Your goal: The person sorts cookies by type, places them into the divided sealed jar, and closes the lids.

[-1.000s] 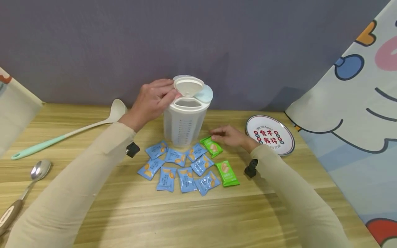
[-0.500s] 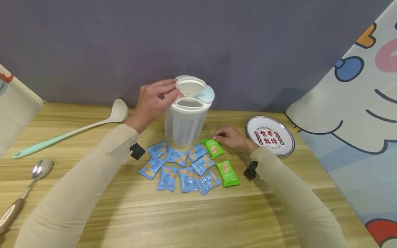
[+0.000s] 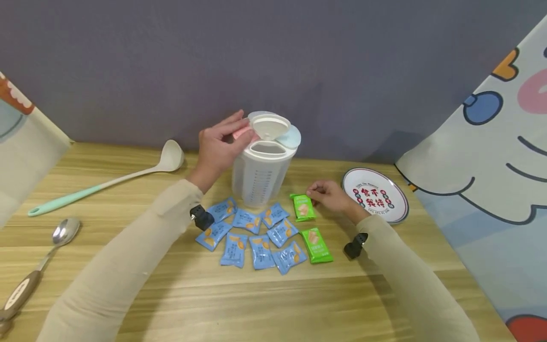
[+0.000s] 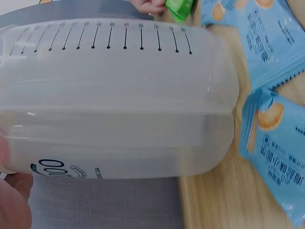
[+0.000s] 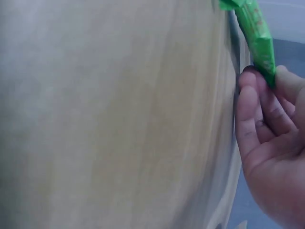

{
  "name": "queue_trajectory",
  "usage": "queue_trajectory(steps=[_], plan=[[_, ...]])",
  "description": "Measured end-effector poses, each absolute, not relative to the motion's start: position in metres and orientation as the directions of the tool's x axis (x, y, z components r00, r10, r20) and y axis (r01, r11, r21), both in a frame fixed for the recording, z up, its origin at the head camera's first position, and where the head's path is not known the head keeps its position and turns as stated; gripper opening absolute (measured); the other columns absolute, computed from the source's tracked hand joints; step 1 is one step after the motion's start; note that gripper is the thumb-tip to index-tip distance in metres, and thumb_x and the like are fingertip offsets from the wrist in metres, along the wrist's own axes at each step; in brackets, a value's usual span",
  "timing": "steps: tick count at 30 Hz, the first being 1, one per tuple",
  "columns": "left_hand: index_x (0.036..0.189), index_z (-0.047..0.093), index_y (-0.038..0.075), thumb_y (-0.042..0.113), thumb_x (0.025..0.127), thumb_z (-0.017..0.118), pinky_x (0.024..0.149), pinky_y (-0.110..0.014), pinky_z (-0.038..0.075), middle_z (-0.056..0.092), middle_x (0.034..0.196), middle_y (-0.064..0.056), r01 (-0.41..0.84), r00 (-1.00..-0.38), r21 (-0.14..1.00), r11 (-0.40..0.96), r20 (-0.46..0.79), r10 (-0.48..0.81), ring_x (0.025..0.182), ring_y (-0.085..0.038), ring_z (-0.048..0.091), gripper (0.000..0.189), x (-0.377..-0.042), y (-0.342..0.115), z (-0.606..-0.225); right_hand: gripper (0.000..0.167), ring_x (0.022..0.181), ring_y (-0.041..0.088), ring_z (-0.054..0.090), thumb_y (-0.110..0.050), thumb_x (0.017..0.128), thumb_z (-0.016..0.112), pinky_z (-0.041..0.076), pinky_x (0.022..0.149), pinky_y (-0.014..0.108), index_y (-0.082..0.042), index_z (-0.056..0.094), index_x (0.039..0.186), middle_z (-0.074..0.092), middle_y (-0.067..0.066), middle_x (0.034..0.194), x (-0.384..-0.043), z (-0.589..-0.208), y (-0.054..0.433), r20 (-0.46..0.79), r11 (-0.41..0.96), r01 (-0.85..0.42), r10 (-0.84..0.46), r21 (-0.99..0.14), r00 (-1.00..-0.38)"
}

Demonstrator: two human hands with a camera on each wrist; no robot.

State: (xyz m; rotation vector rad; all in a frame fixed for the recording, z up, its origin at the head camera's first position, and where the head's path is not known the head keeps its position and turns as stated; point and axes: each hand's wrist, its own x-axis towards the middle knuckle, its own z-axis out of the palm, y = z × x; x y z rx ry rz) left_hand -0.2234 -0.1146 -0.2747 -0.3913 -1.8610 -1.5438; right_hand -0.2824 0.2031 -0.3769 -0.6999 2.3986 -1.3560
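Place: kitchen-style tabletop booth; wider room undetermined. Wood-grain bench (image 3: pixel 265 308), six o'clock; grey panel (image 3: pixel 273 57), twelve; cartoon-printed sheet (image 3: pixel 491 161), three. Kitchenware: graduated jug (image 3: pixel 261 185), centre; ladle (image 3: pixel 128 177), nine; spoon (image 3: pixel 26 287), eight.

Your left hand (image 3: pixel 218 145) holds tall cloudy tub (image 3: pixel 262 178) by its top; tub stands upright, one white flap (image 3: pixel 270 127) up. Your right hand (image 3: pixel 333 196) pinches edge of green packet (image 3: pixel 303 209), near tub. Second green packet (image 3: pixel 316 245) lies nearer you. Eight blue packets (image 3: pixel 261 252) lie bunched in front of tub. Plate (image 3: pixel 352 178) with red writing (image 3: pixel 371 192) sits to your right. Ladle (image 3: pixel 124 179) and spoon (image 3: pixel 27 285) lie to your left on wood table (image 3: pixel 256 304).
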Motion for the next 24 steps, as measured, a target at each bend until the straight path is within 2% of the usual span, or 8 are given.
queue_trajectory(steps=[5, 8, 11, 18, 24], plan=[[0.105, 0.066, -0.010, -0.001, 0.076, 0.074, 0.094, -0.027, 0.044, 0.058, 0.122, -0.022, 0.592, -0.756, 0.786, 0.180, 0.618, -0.215, 0.116, -0.023, 0.055, 0.032, -0.205, -0.108, -0.262, 0.026, 0.072, 0.023, 0.064, -0.012, 0.096, 0.057, 0.056, 0.063, 0.036, 0.011, 0.062, 0.108, 0.067, 0.015, 0.090, -0.281, -0.380, 0.210, -0.058, 0.412, -0.178, -0.500, -0.894, -0.864], [0.107, 0.065, -0.011, -0.001, 0.076, 0.074, 0.093, -0.028, 0.045, 0.058, 0.122, -0.021, 0.578, -0.763, 0.799, 0.165, 0.602, -0.235, 0.116, -0.021, 0.056, 0.033, -0.202, -0.106, -0.260, 0.027, 0.073, 0.024, 0.065, -0.013, 0.094, 0.061, 0.056, 0.066, 0.037, 0.010, 0.063, 0.109, 0.067, 0.015, 0.094, -0.279, -0.378, 0.211, -0.087, 0.410, -0.128, -0.467, -0.903, -0.880], [0.108, 0.065, -0.011, -0.001, 0.076, 0.074, 0.092, -0.029, 0.046, 0.058, 0.122, -0.020, 0.571, -0.767, 0.806, 0.159, 0.592, -0.246, 0.116, -0.019, 0.056, 0.034, -0.201, -0.106, -0.259, 0.026, 0.070, 0.023, 0.066, -0.010, 0.090, 0.065, 0.056, 0.066, 0.037, 0.010, 0.064, 0.108, 0.068, 0.013, 0.093, -0.278, -0.377, 0.213, -0.064, 0.389, -0.118, -0.424, -0.914, -0.903], [0.104, 0.068, -0.010, 0.001, 0.076, 0.076, 0.087, -0.028, 0.049, 0.060, 0.121, -0.018, 0.525, -0.805, 0.840, 0.136, 0.542, -0.240, 0.113, -0.018, 0.057, 0.031, -0.205, -0.108, -0.258, 0.021, 0.067, 0.014, 0.066, 0.004, 0.085, 0.067, 0.056, 0.062, 0.035, 0.019, 0.061, 0.100, 0.070, 0.005, 0.082, -0.273, -0.369, 0.216, 0.119, 0.264, -0.231, -0.379, -0.936, -0.918], [0.103, 0.071, -0.003, 0.006, 0.075, 0.079, 0.085, -0.028, 0.050, 0.063, 0.119, -0.012, 0.532, -0.804, 0.837, 0.125, 0.546, -0.234, 0.111, -0.014, 0.059, 0.031, -0.228, -0.115, -0.277, 0.021, 0.065, 0.015, 0.065, 0.006, 0.083, 0.068, 0.056, 0.060, 0.033, 0.020, 0.060, 0.098, 0.071, 0.009, 0.083, -0.267, -0.355, 0.219, 0.258, 0.157, -0.327, -0.346, -0.932, -0.902]])
